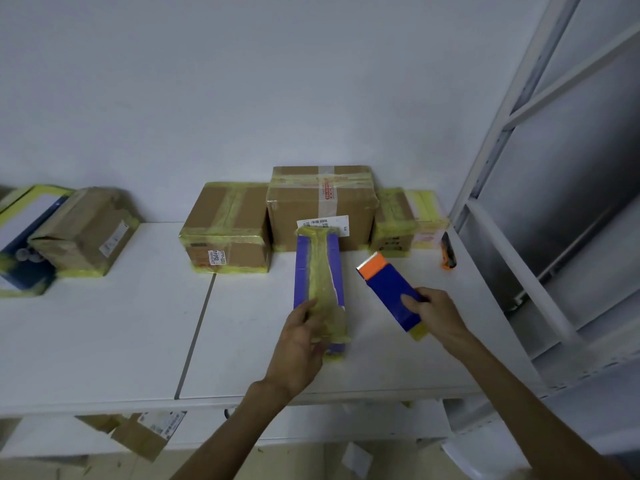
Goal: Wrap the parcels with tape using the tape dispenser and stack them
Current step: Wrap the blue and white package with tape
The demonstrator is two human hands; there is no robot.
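Both grips are engaged: the left grip [301, 344] has its thumb and fingers curled round the near end of the long parcel [317, 271], and the right grip [438, 315] pinches the near end of the small parcel [389, 289], thumb on its upper face, the parcel held tilted just above the surface [104, 341]. Head view, the only one supplied: the long parcel lies flat on the surface, purple, with a band of yellow tape along its top, and its far end reaches the big box [320, 206] at the wall. The small parcel is blue with an orange far end and shows yellow tape at its near end only; it sits beside the long parcel, apart from it. Taped boxes stand on either side of the big box, a left box [225, 226] and a right box [393, 223]. Judgement: the long parcel looks finished, and the step in hand is either stacking or taking up the small parcel for wrapping. Stacking calls for laying it square along the long parcel's narrow top; wrapping calls for a free grip to fetch the dispenser. An orange tool [448, 254] lies near the right edge of the surface; whether it is the dispenser cannot be told. The undersides of both parcels are hidden, both sets of fingers are largely covered, and the cardboard [138, 438] below the surface is cut off and indistinct.
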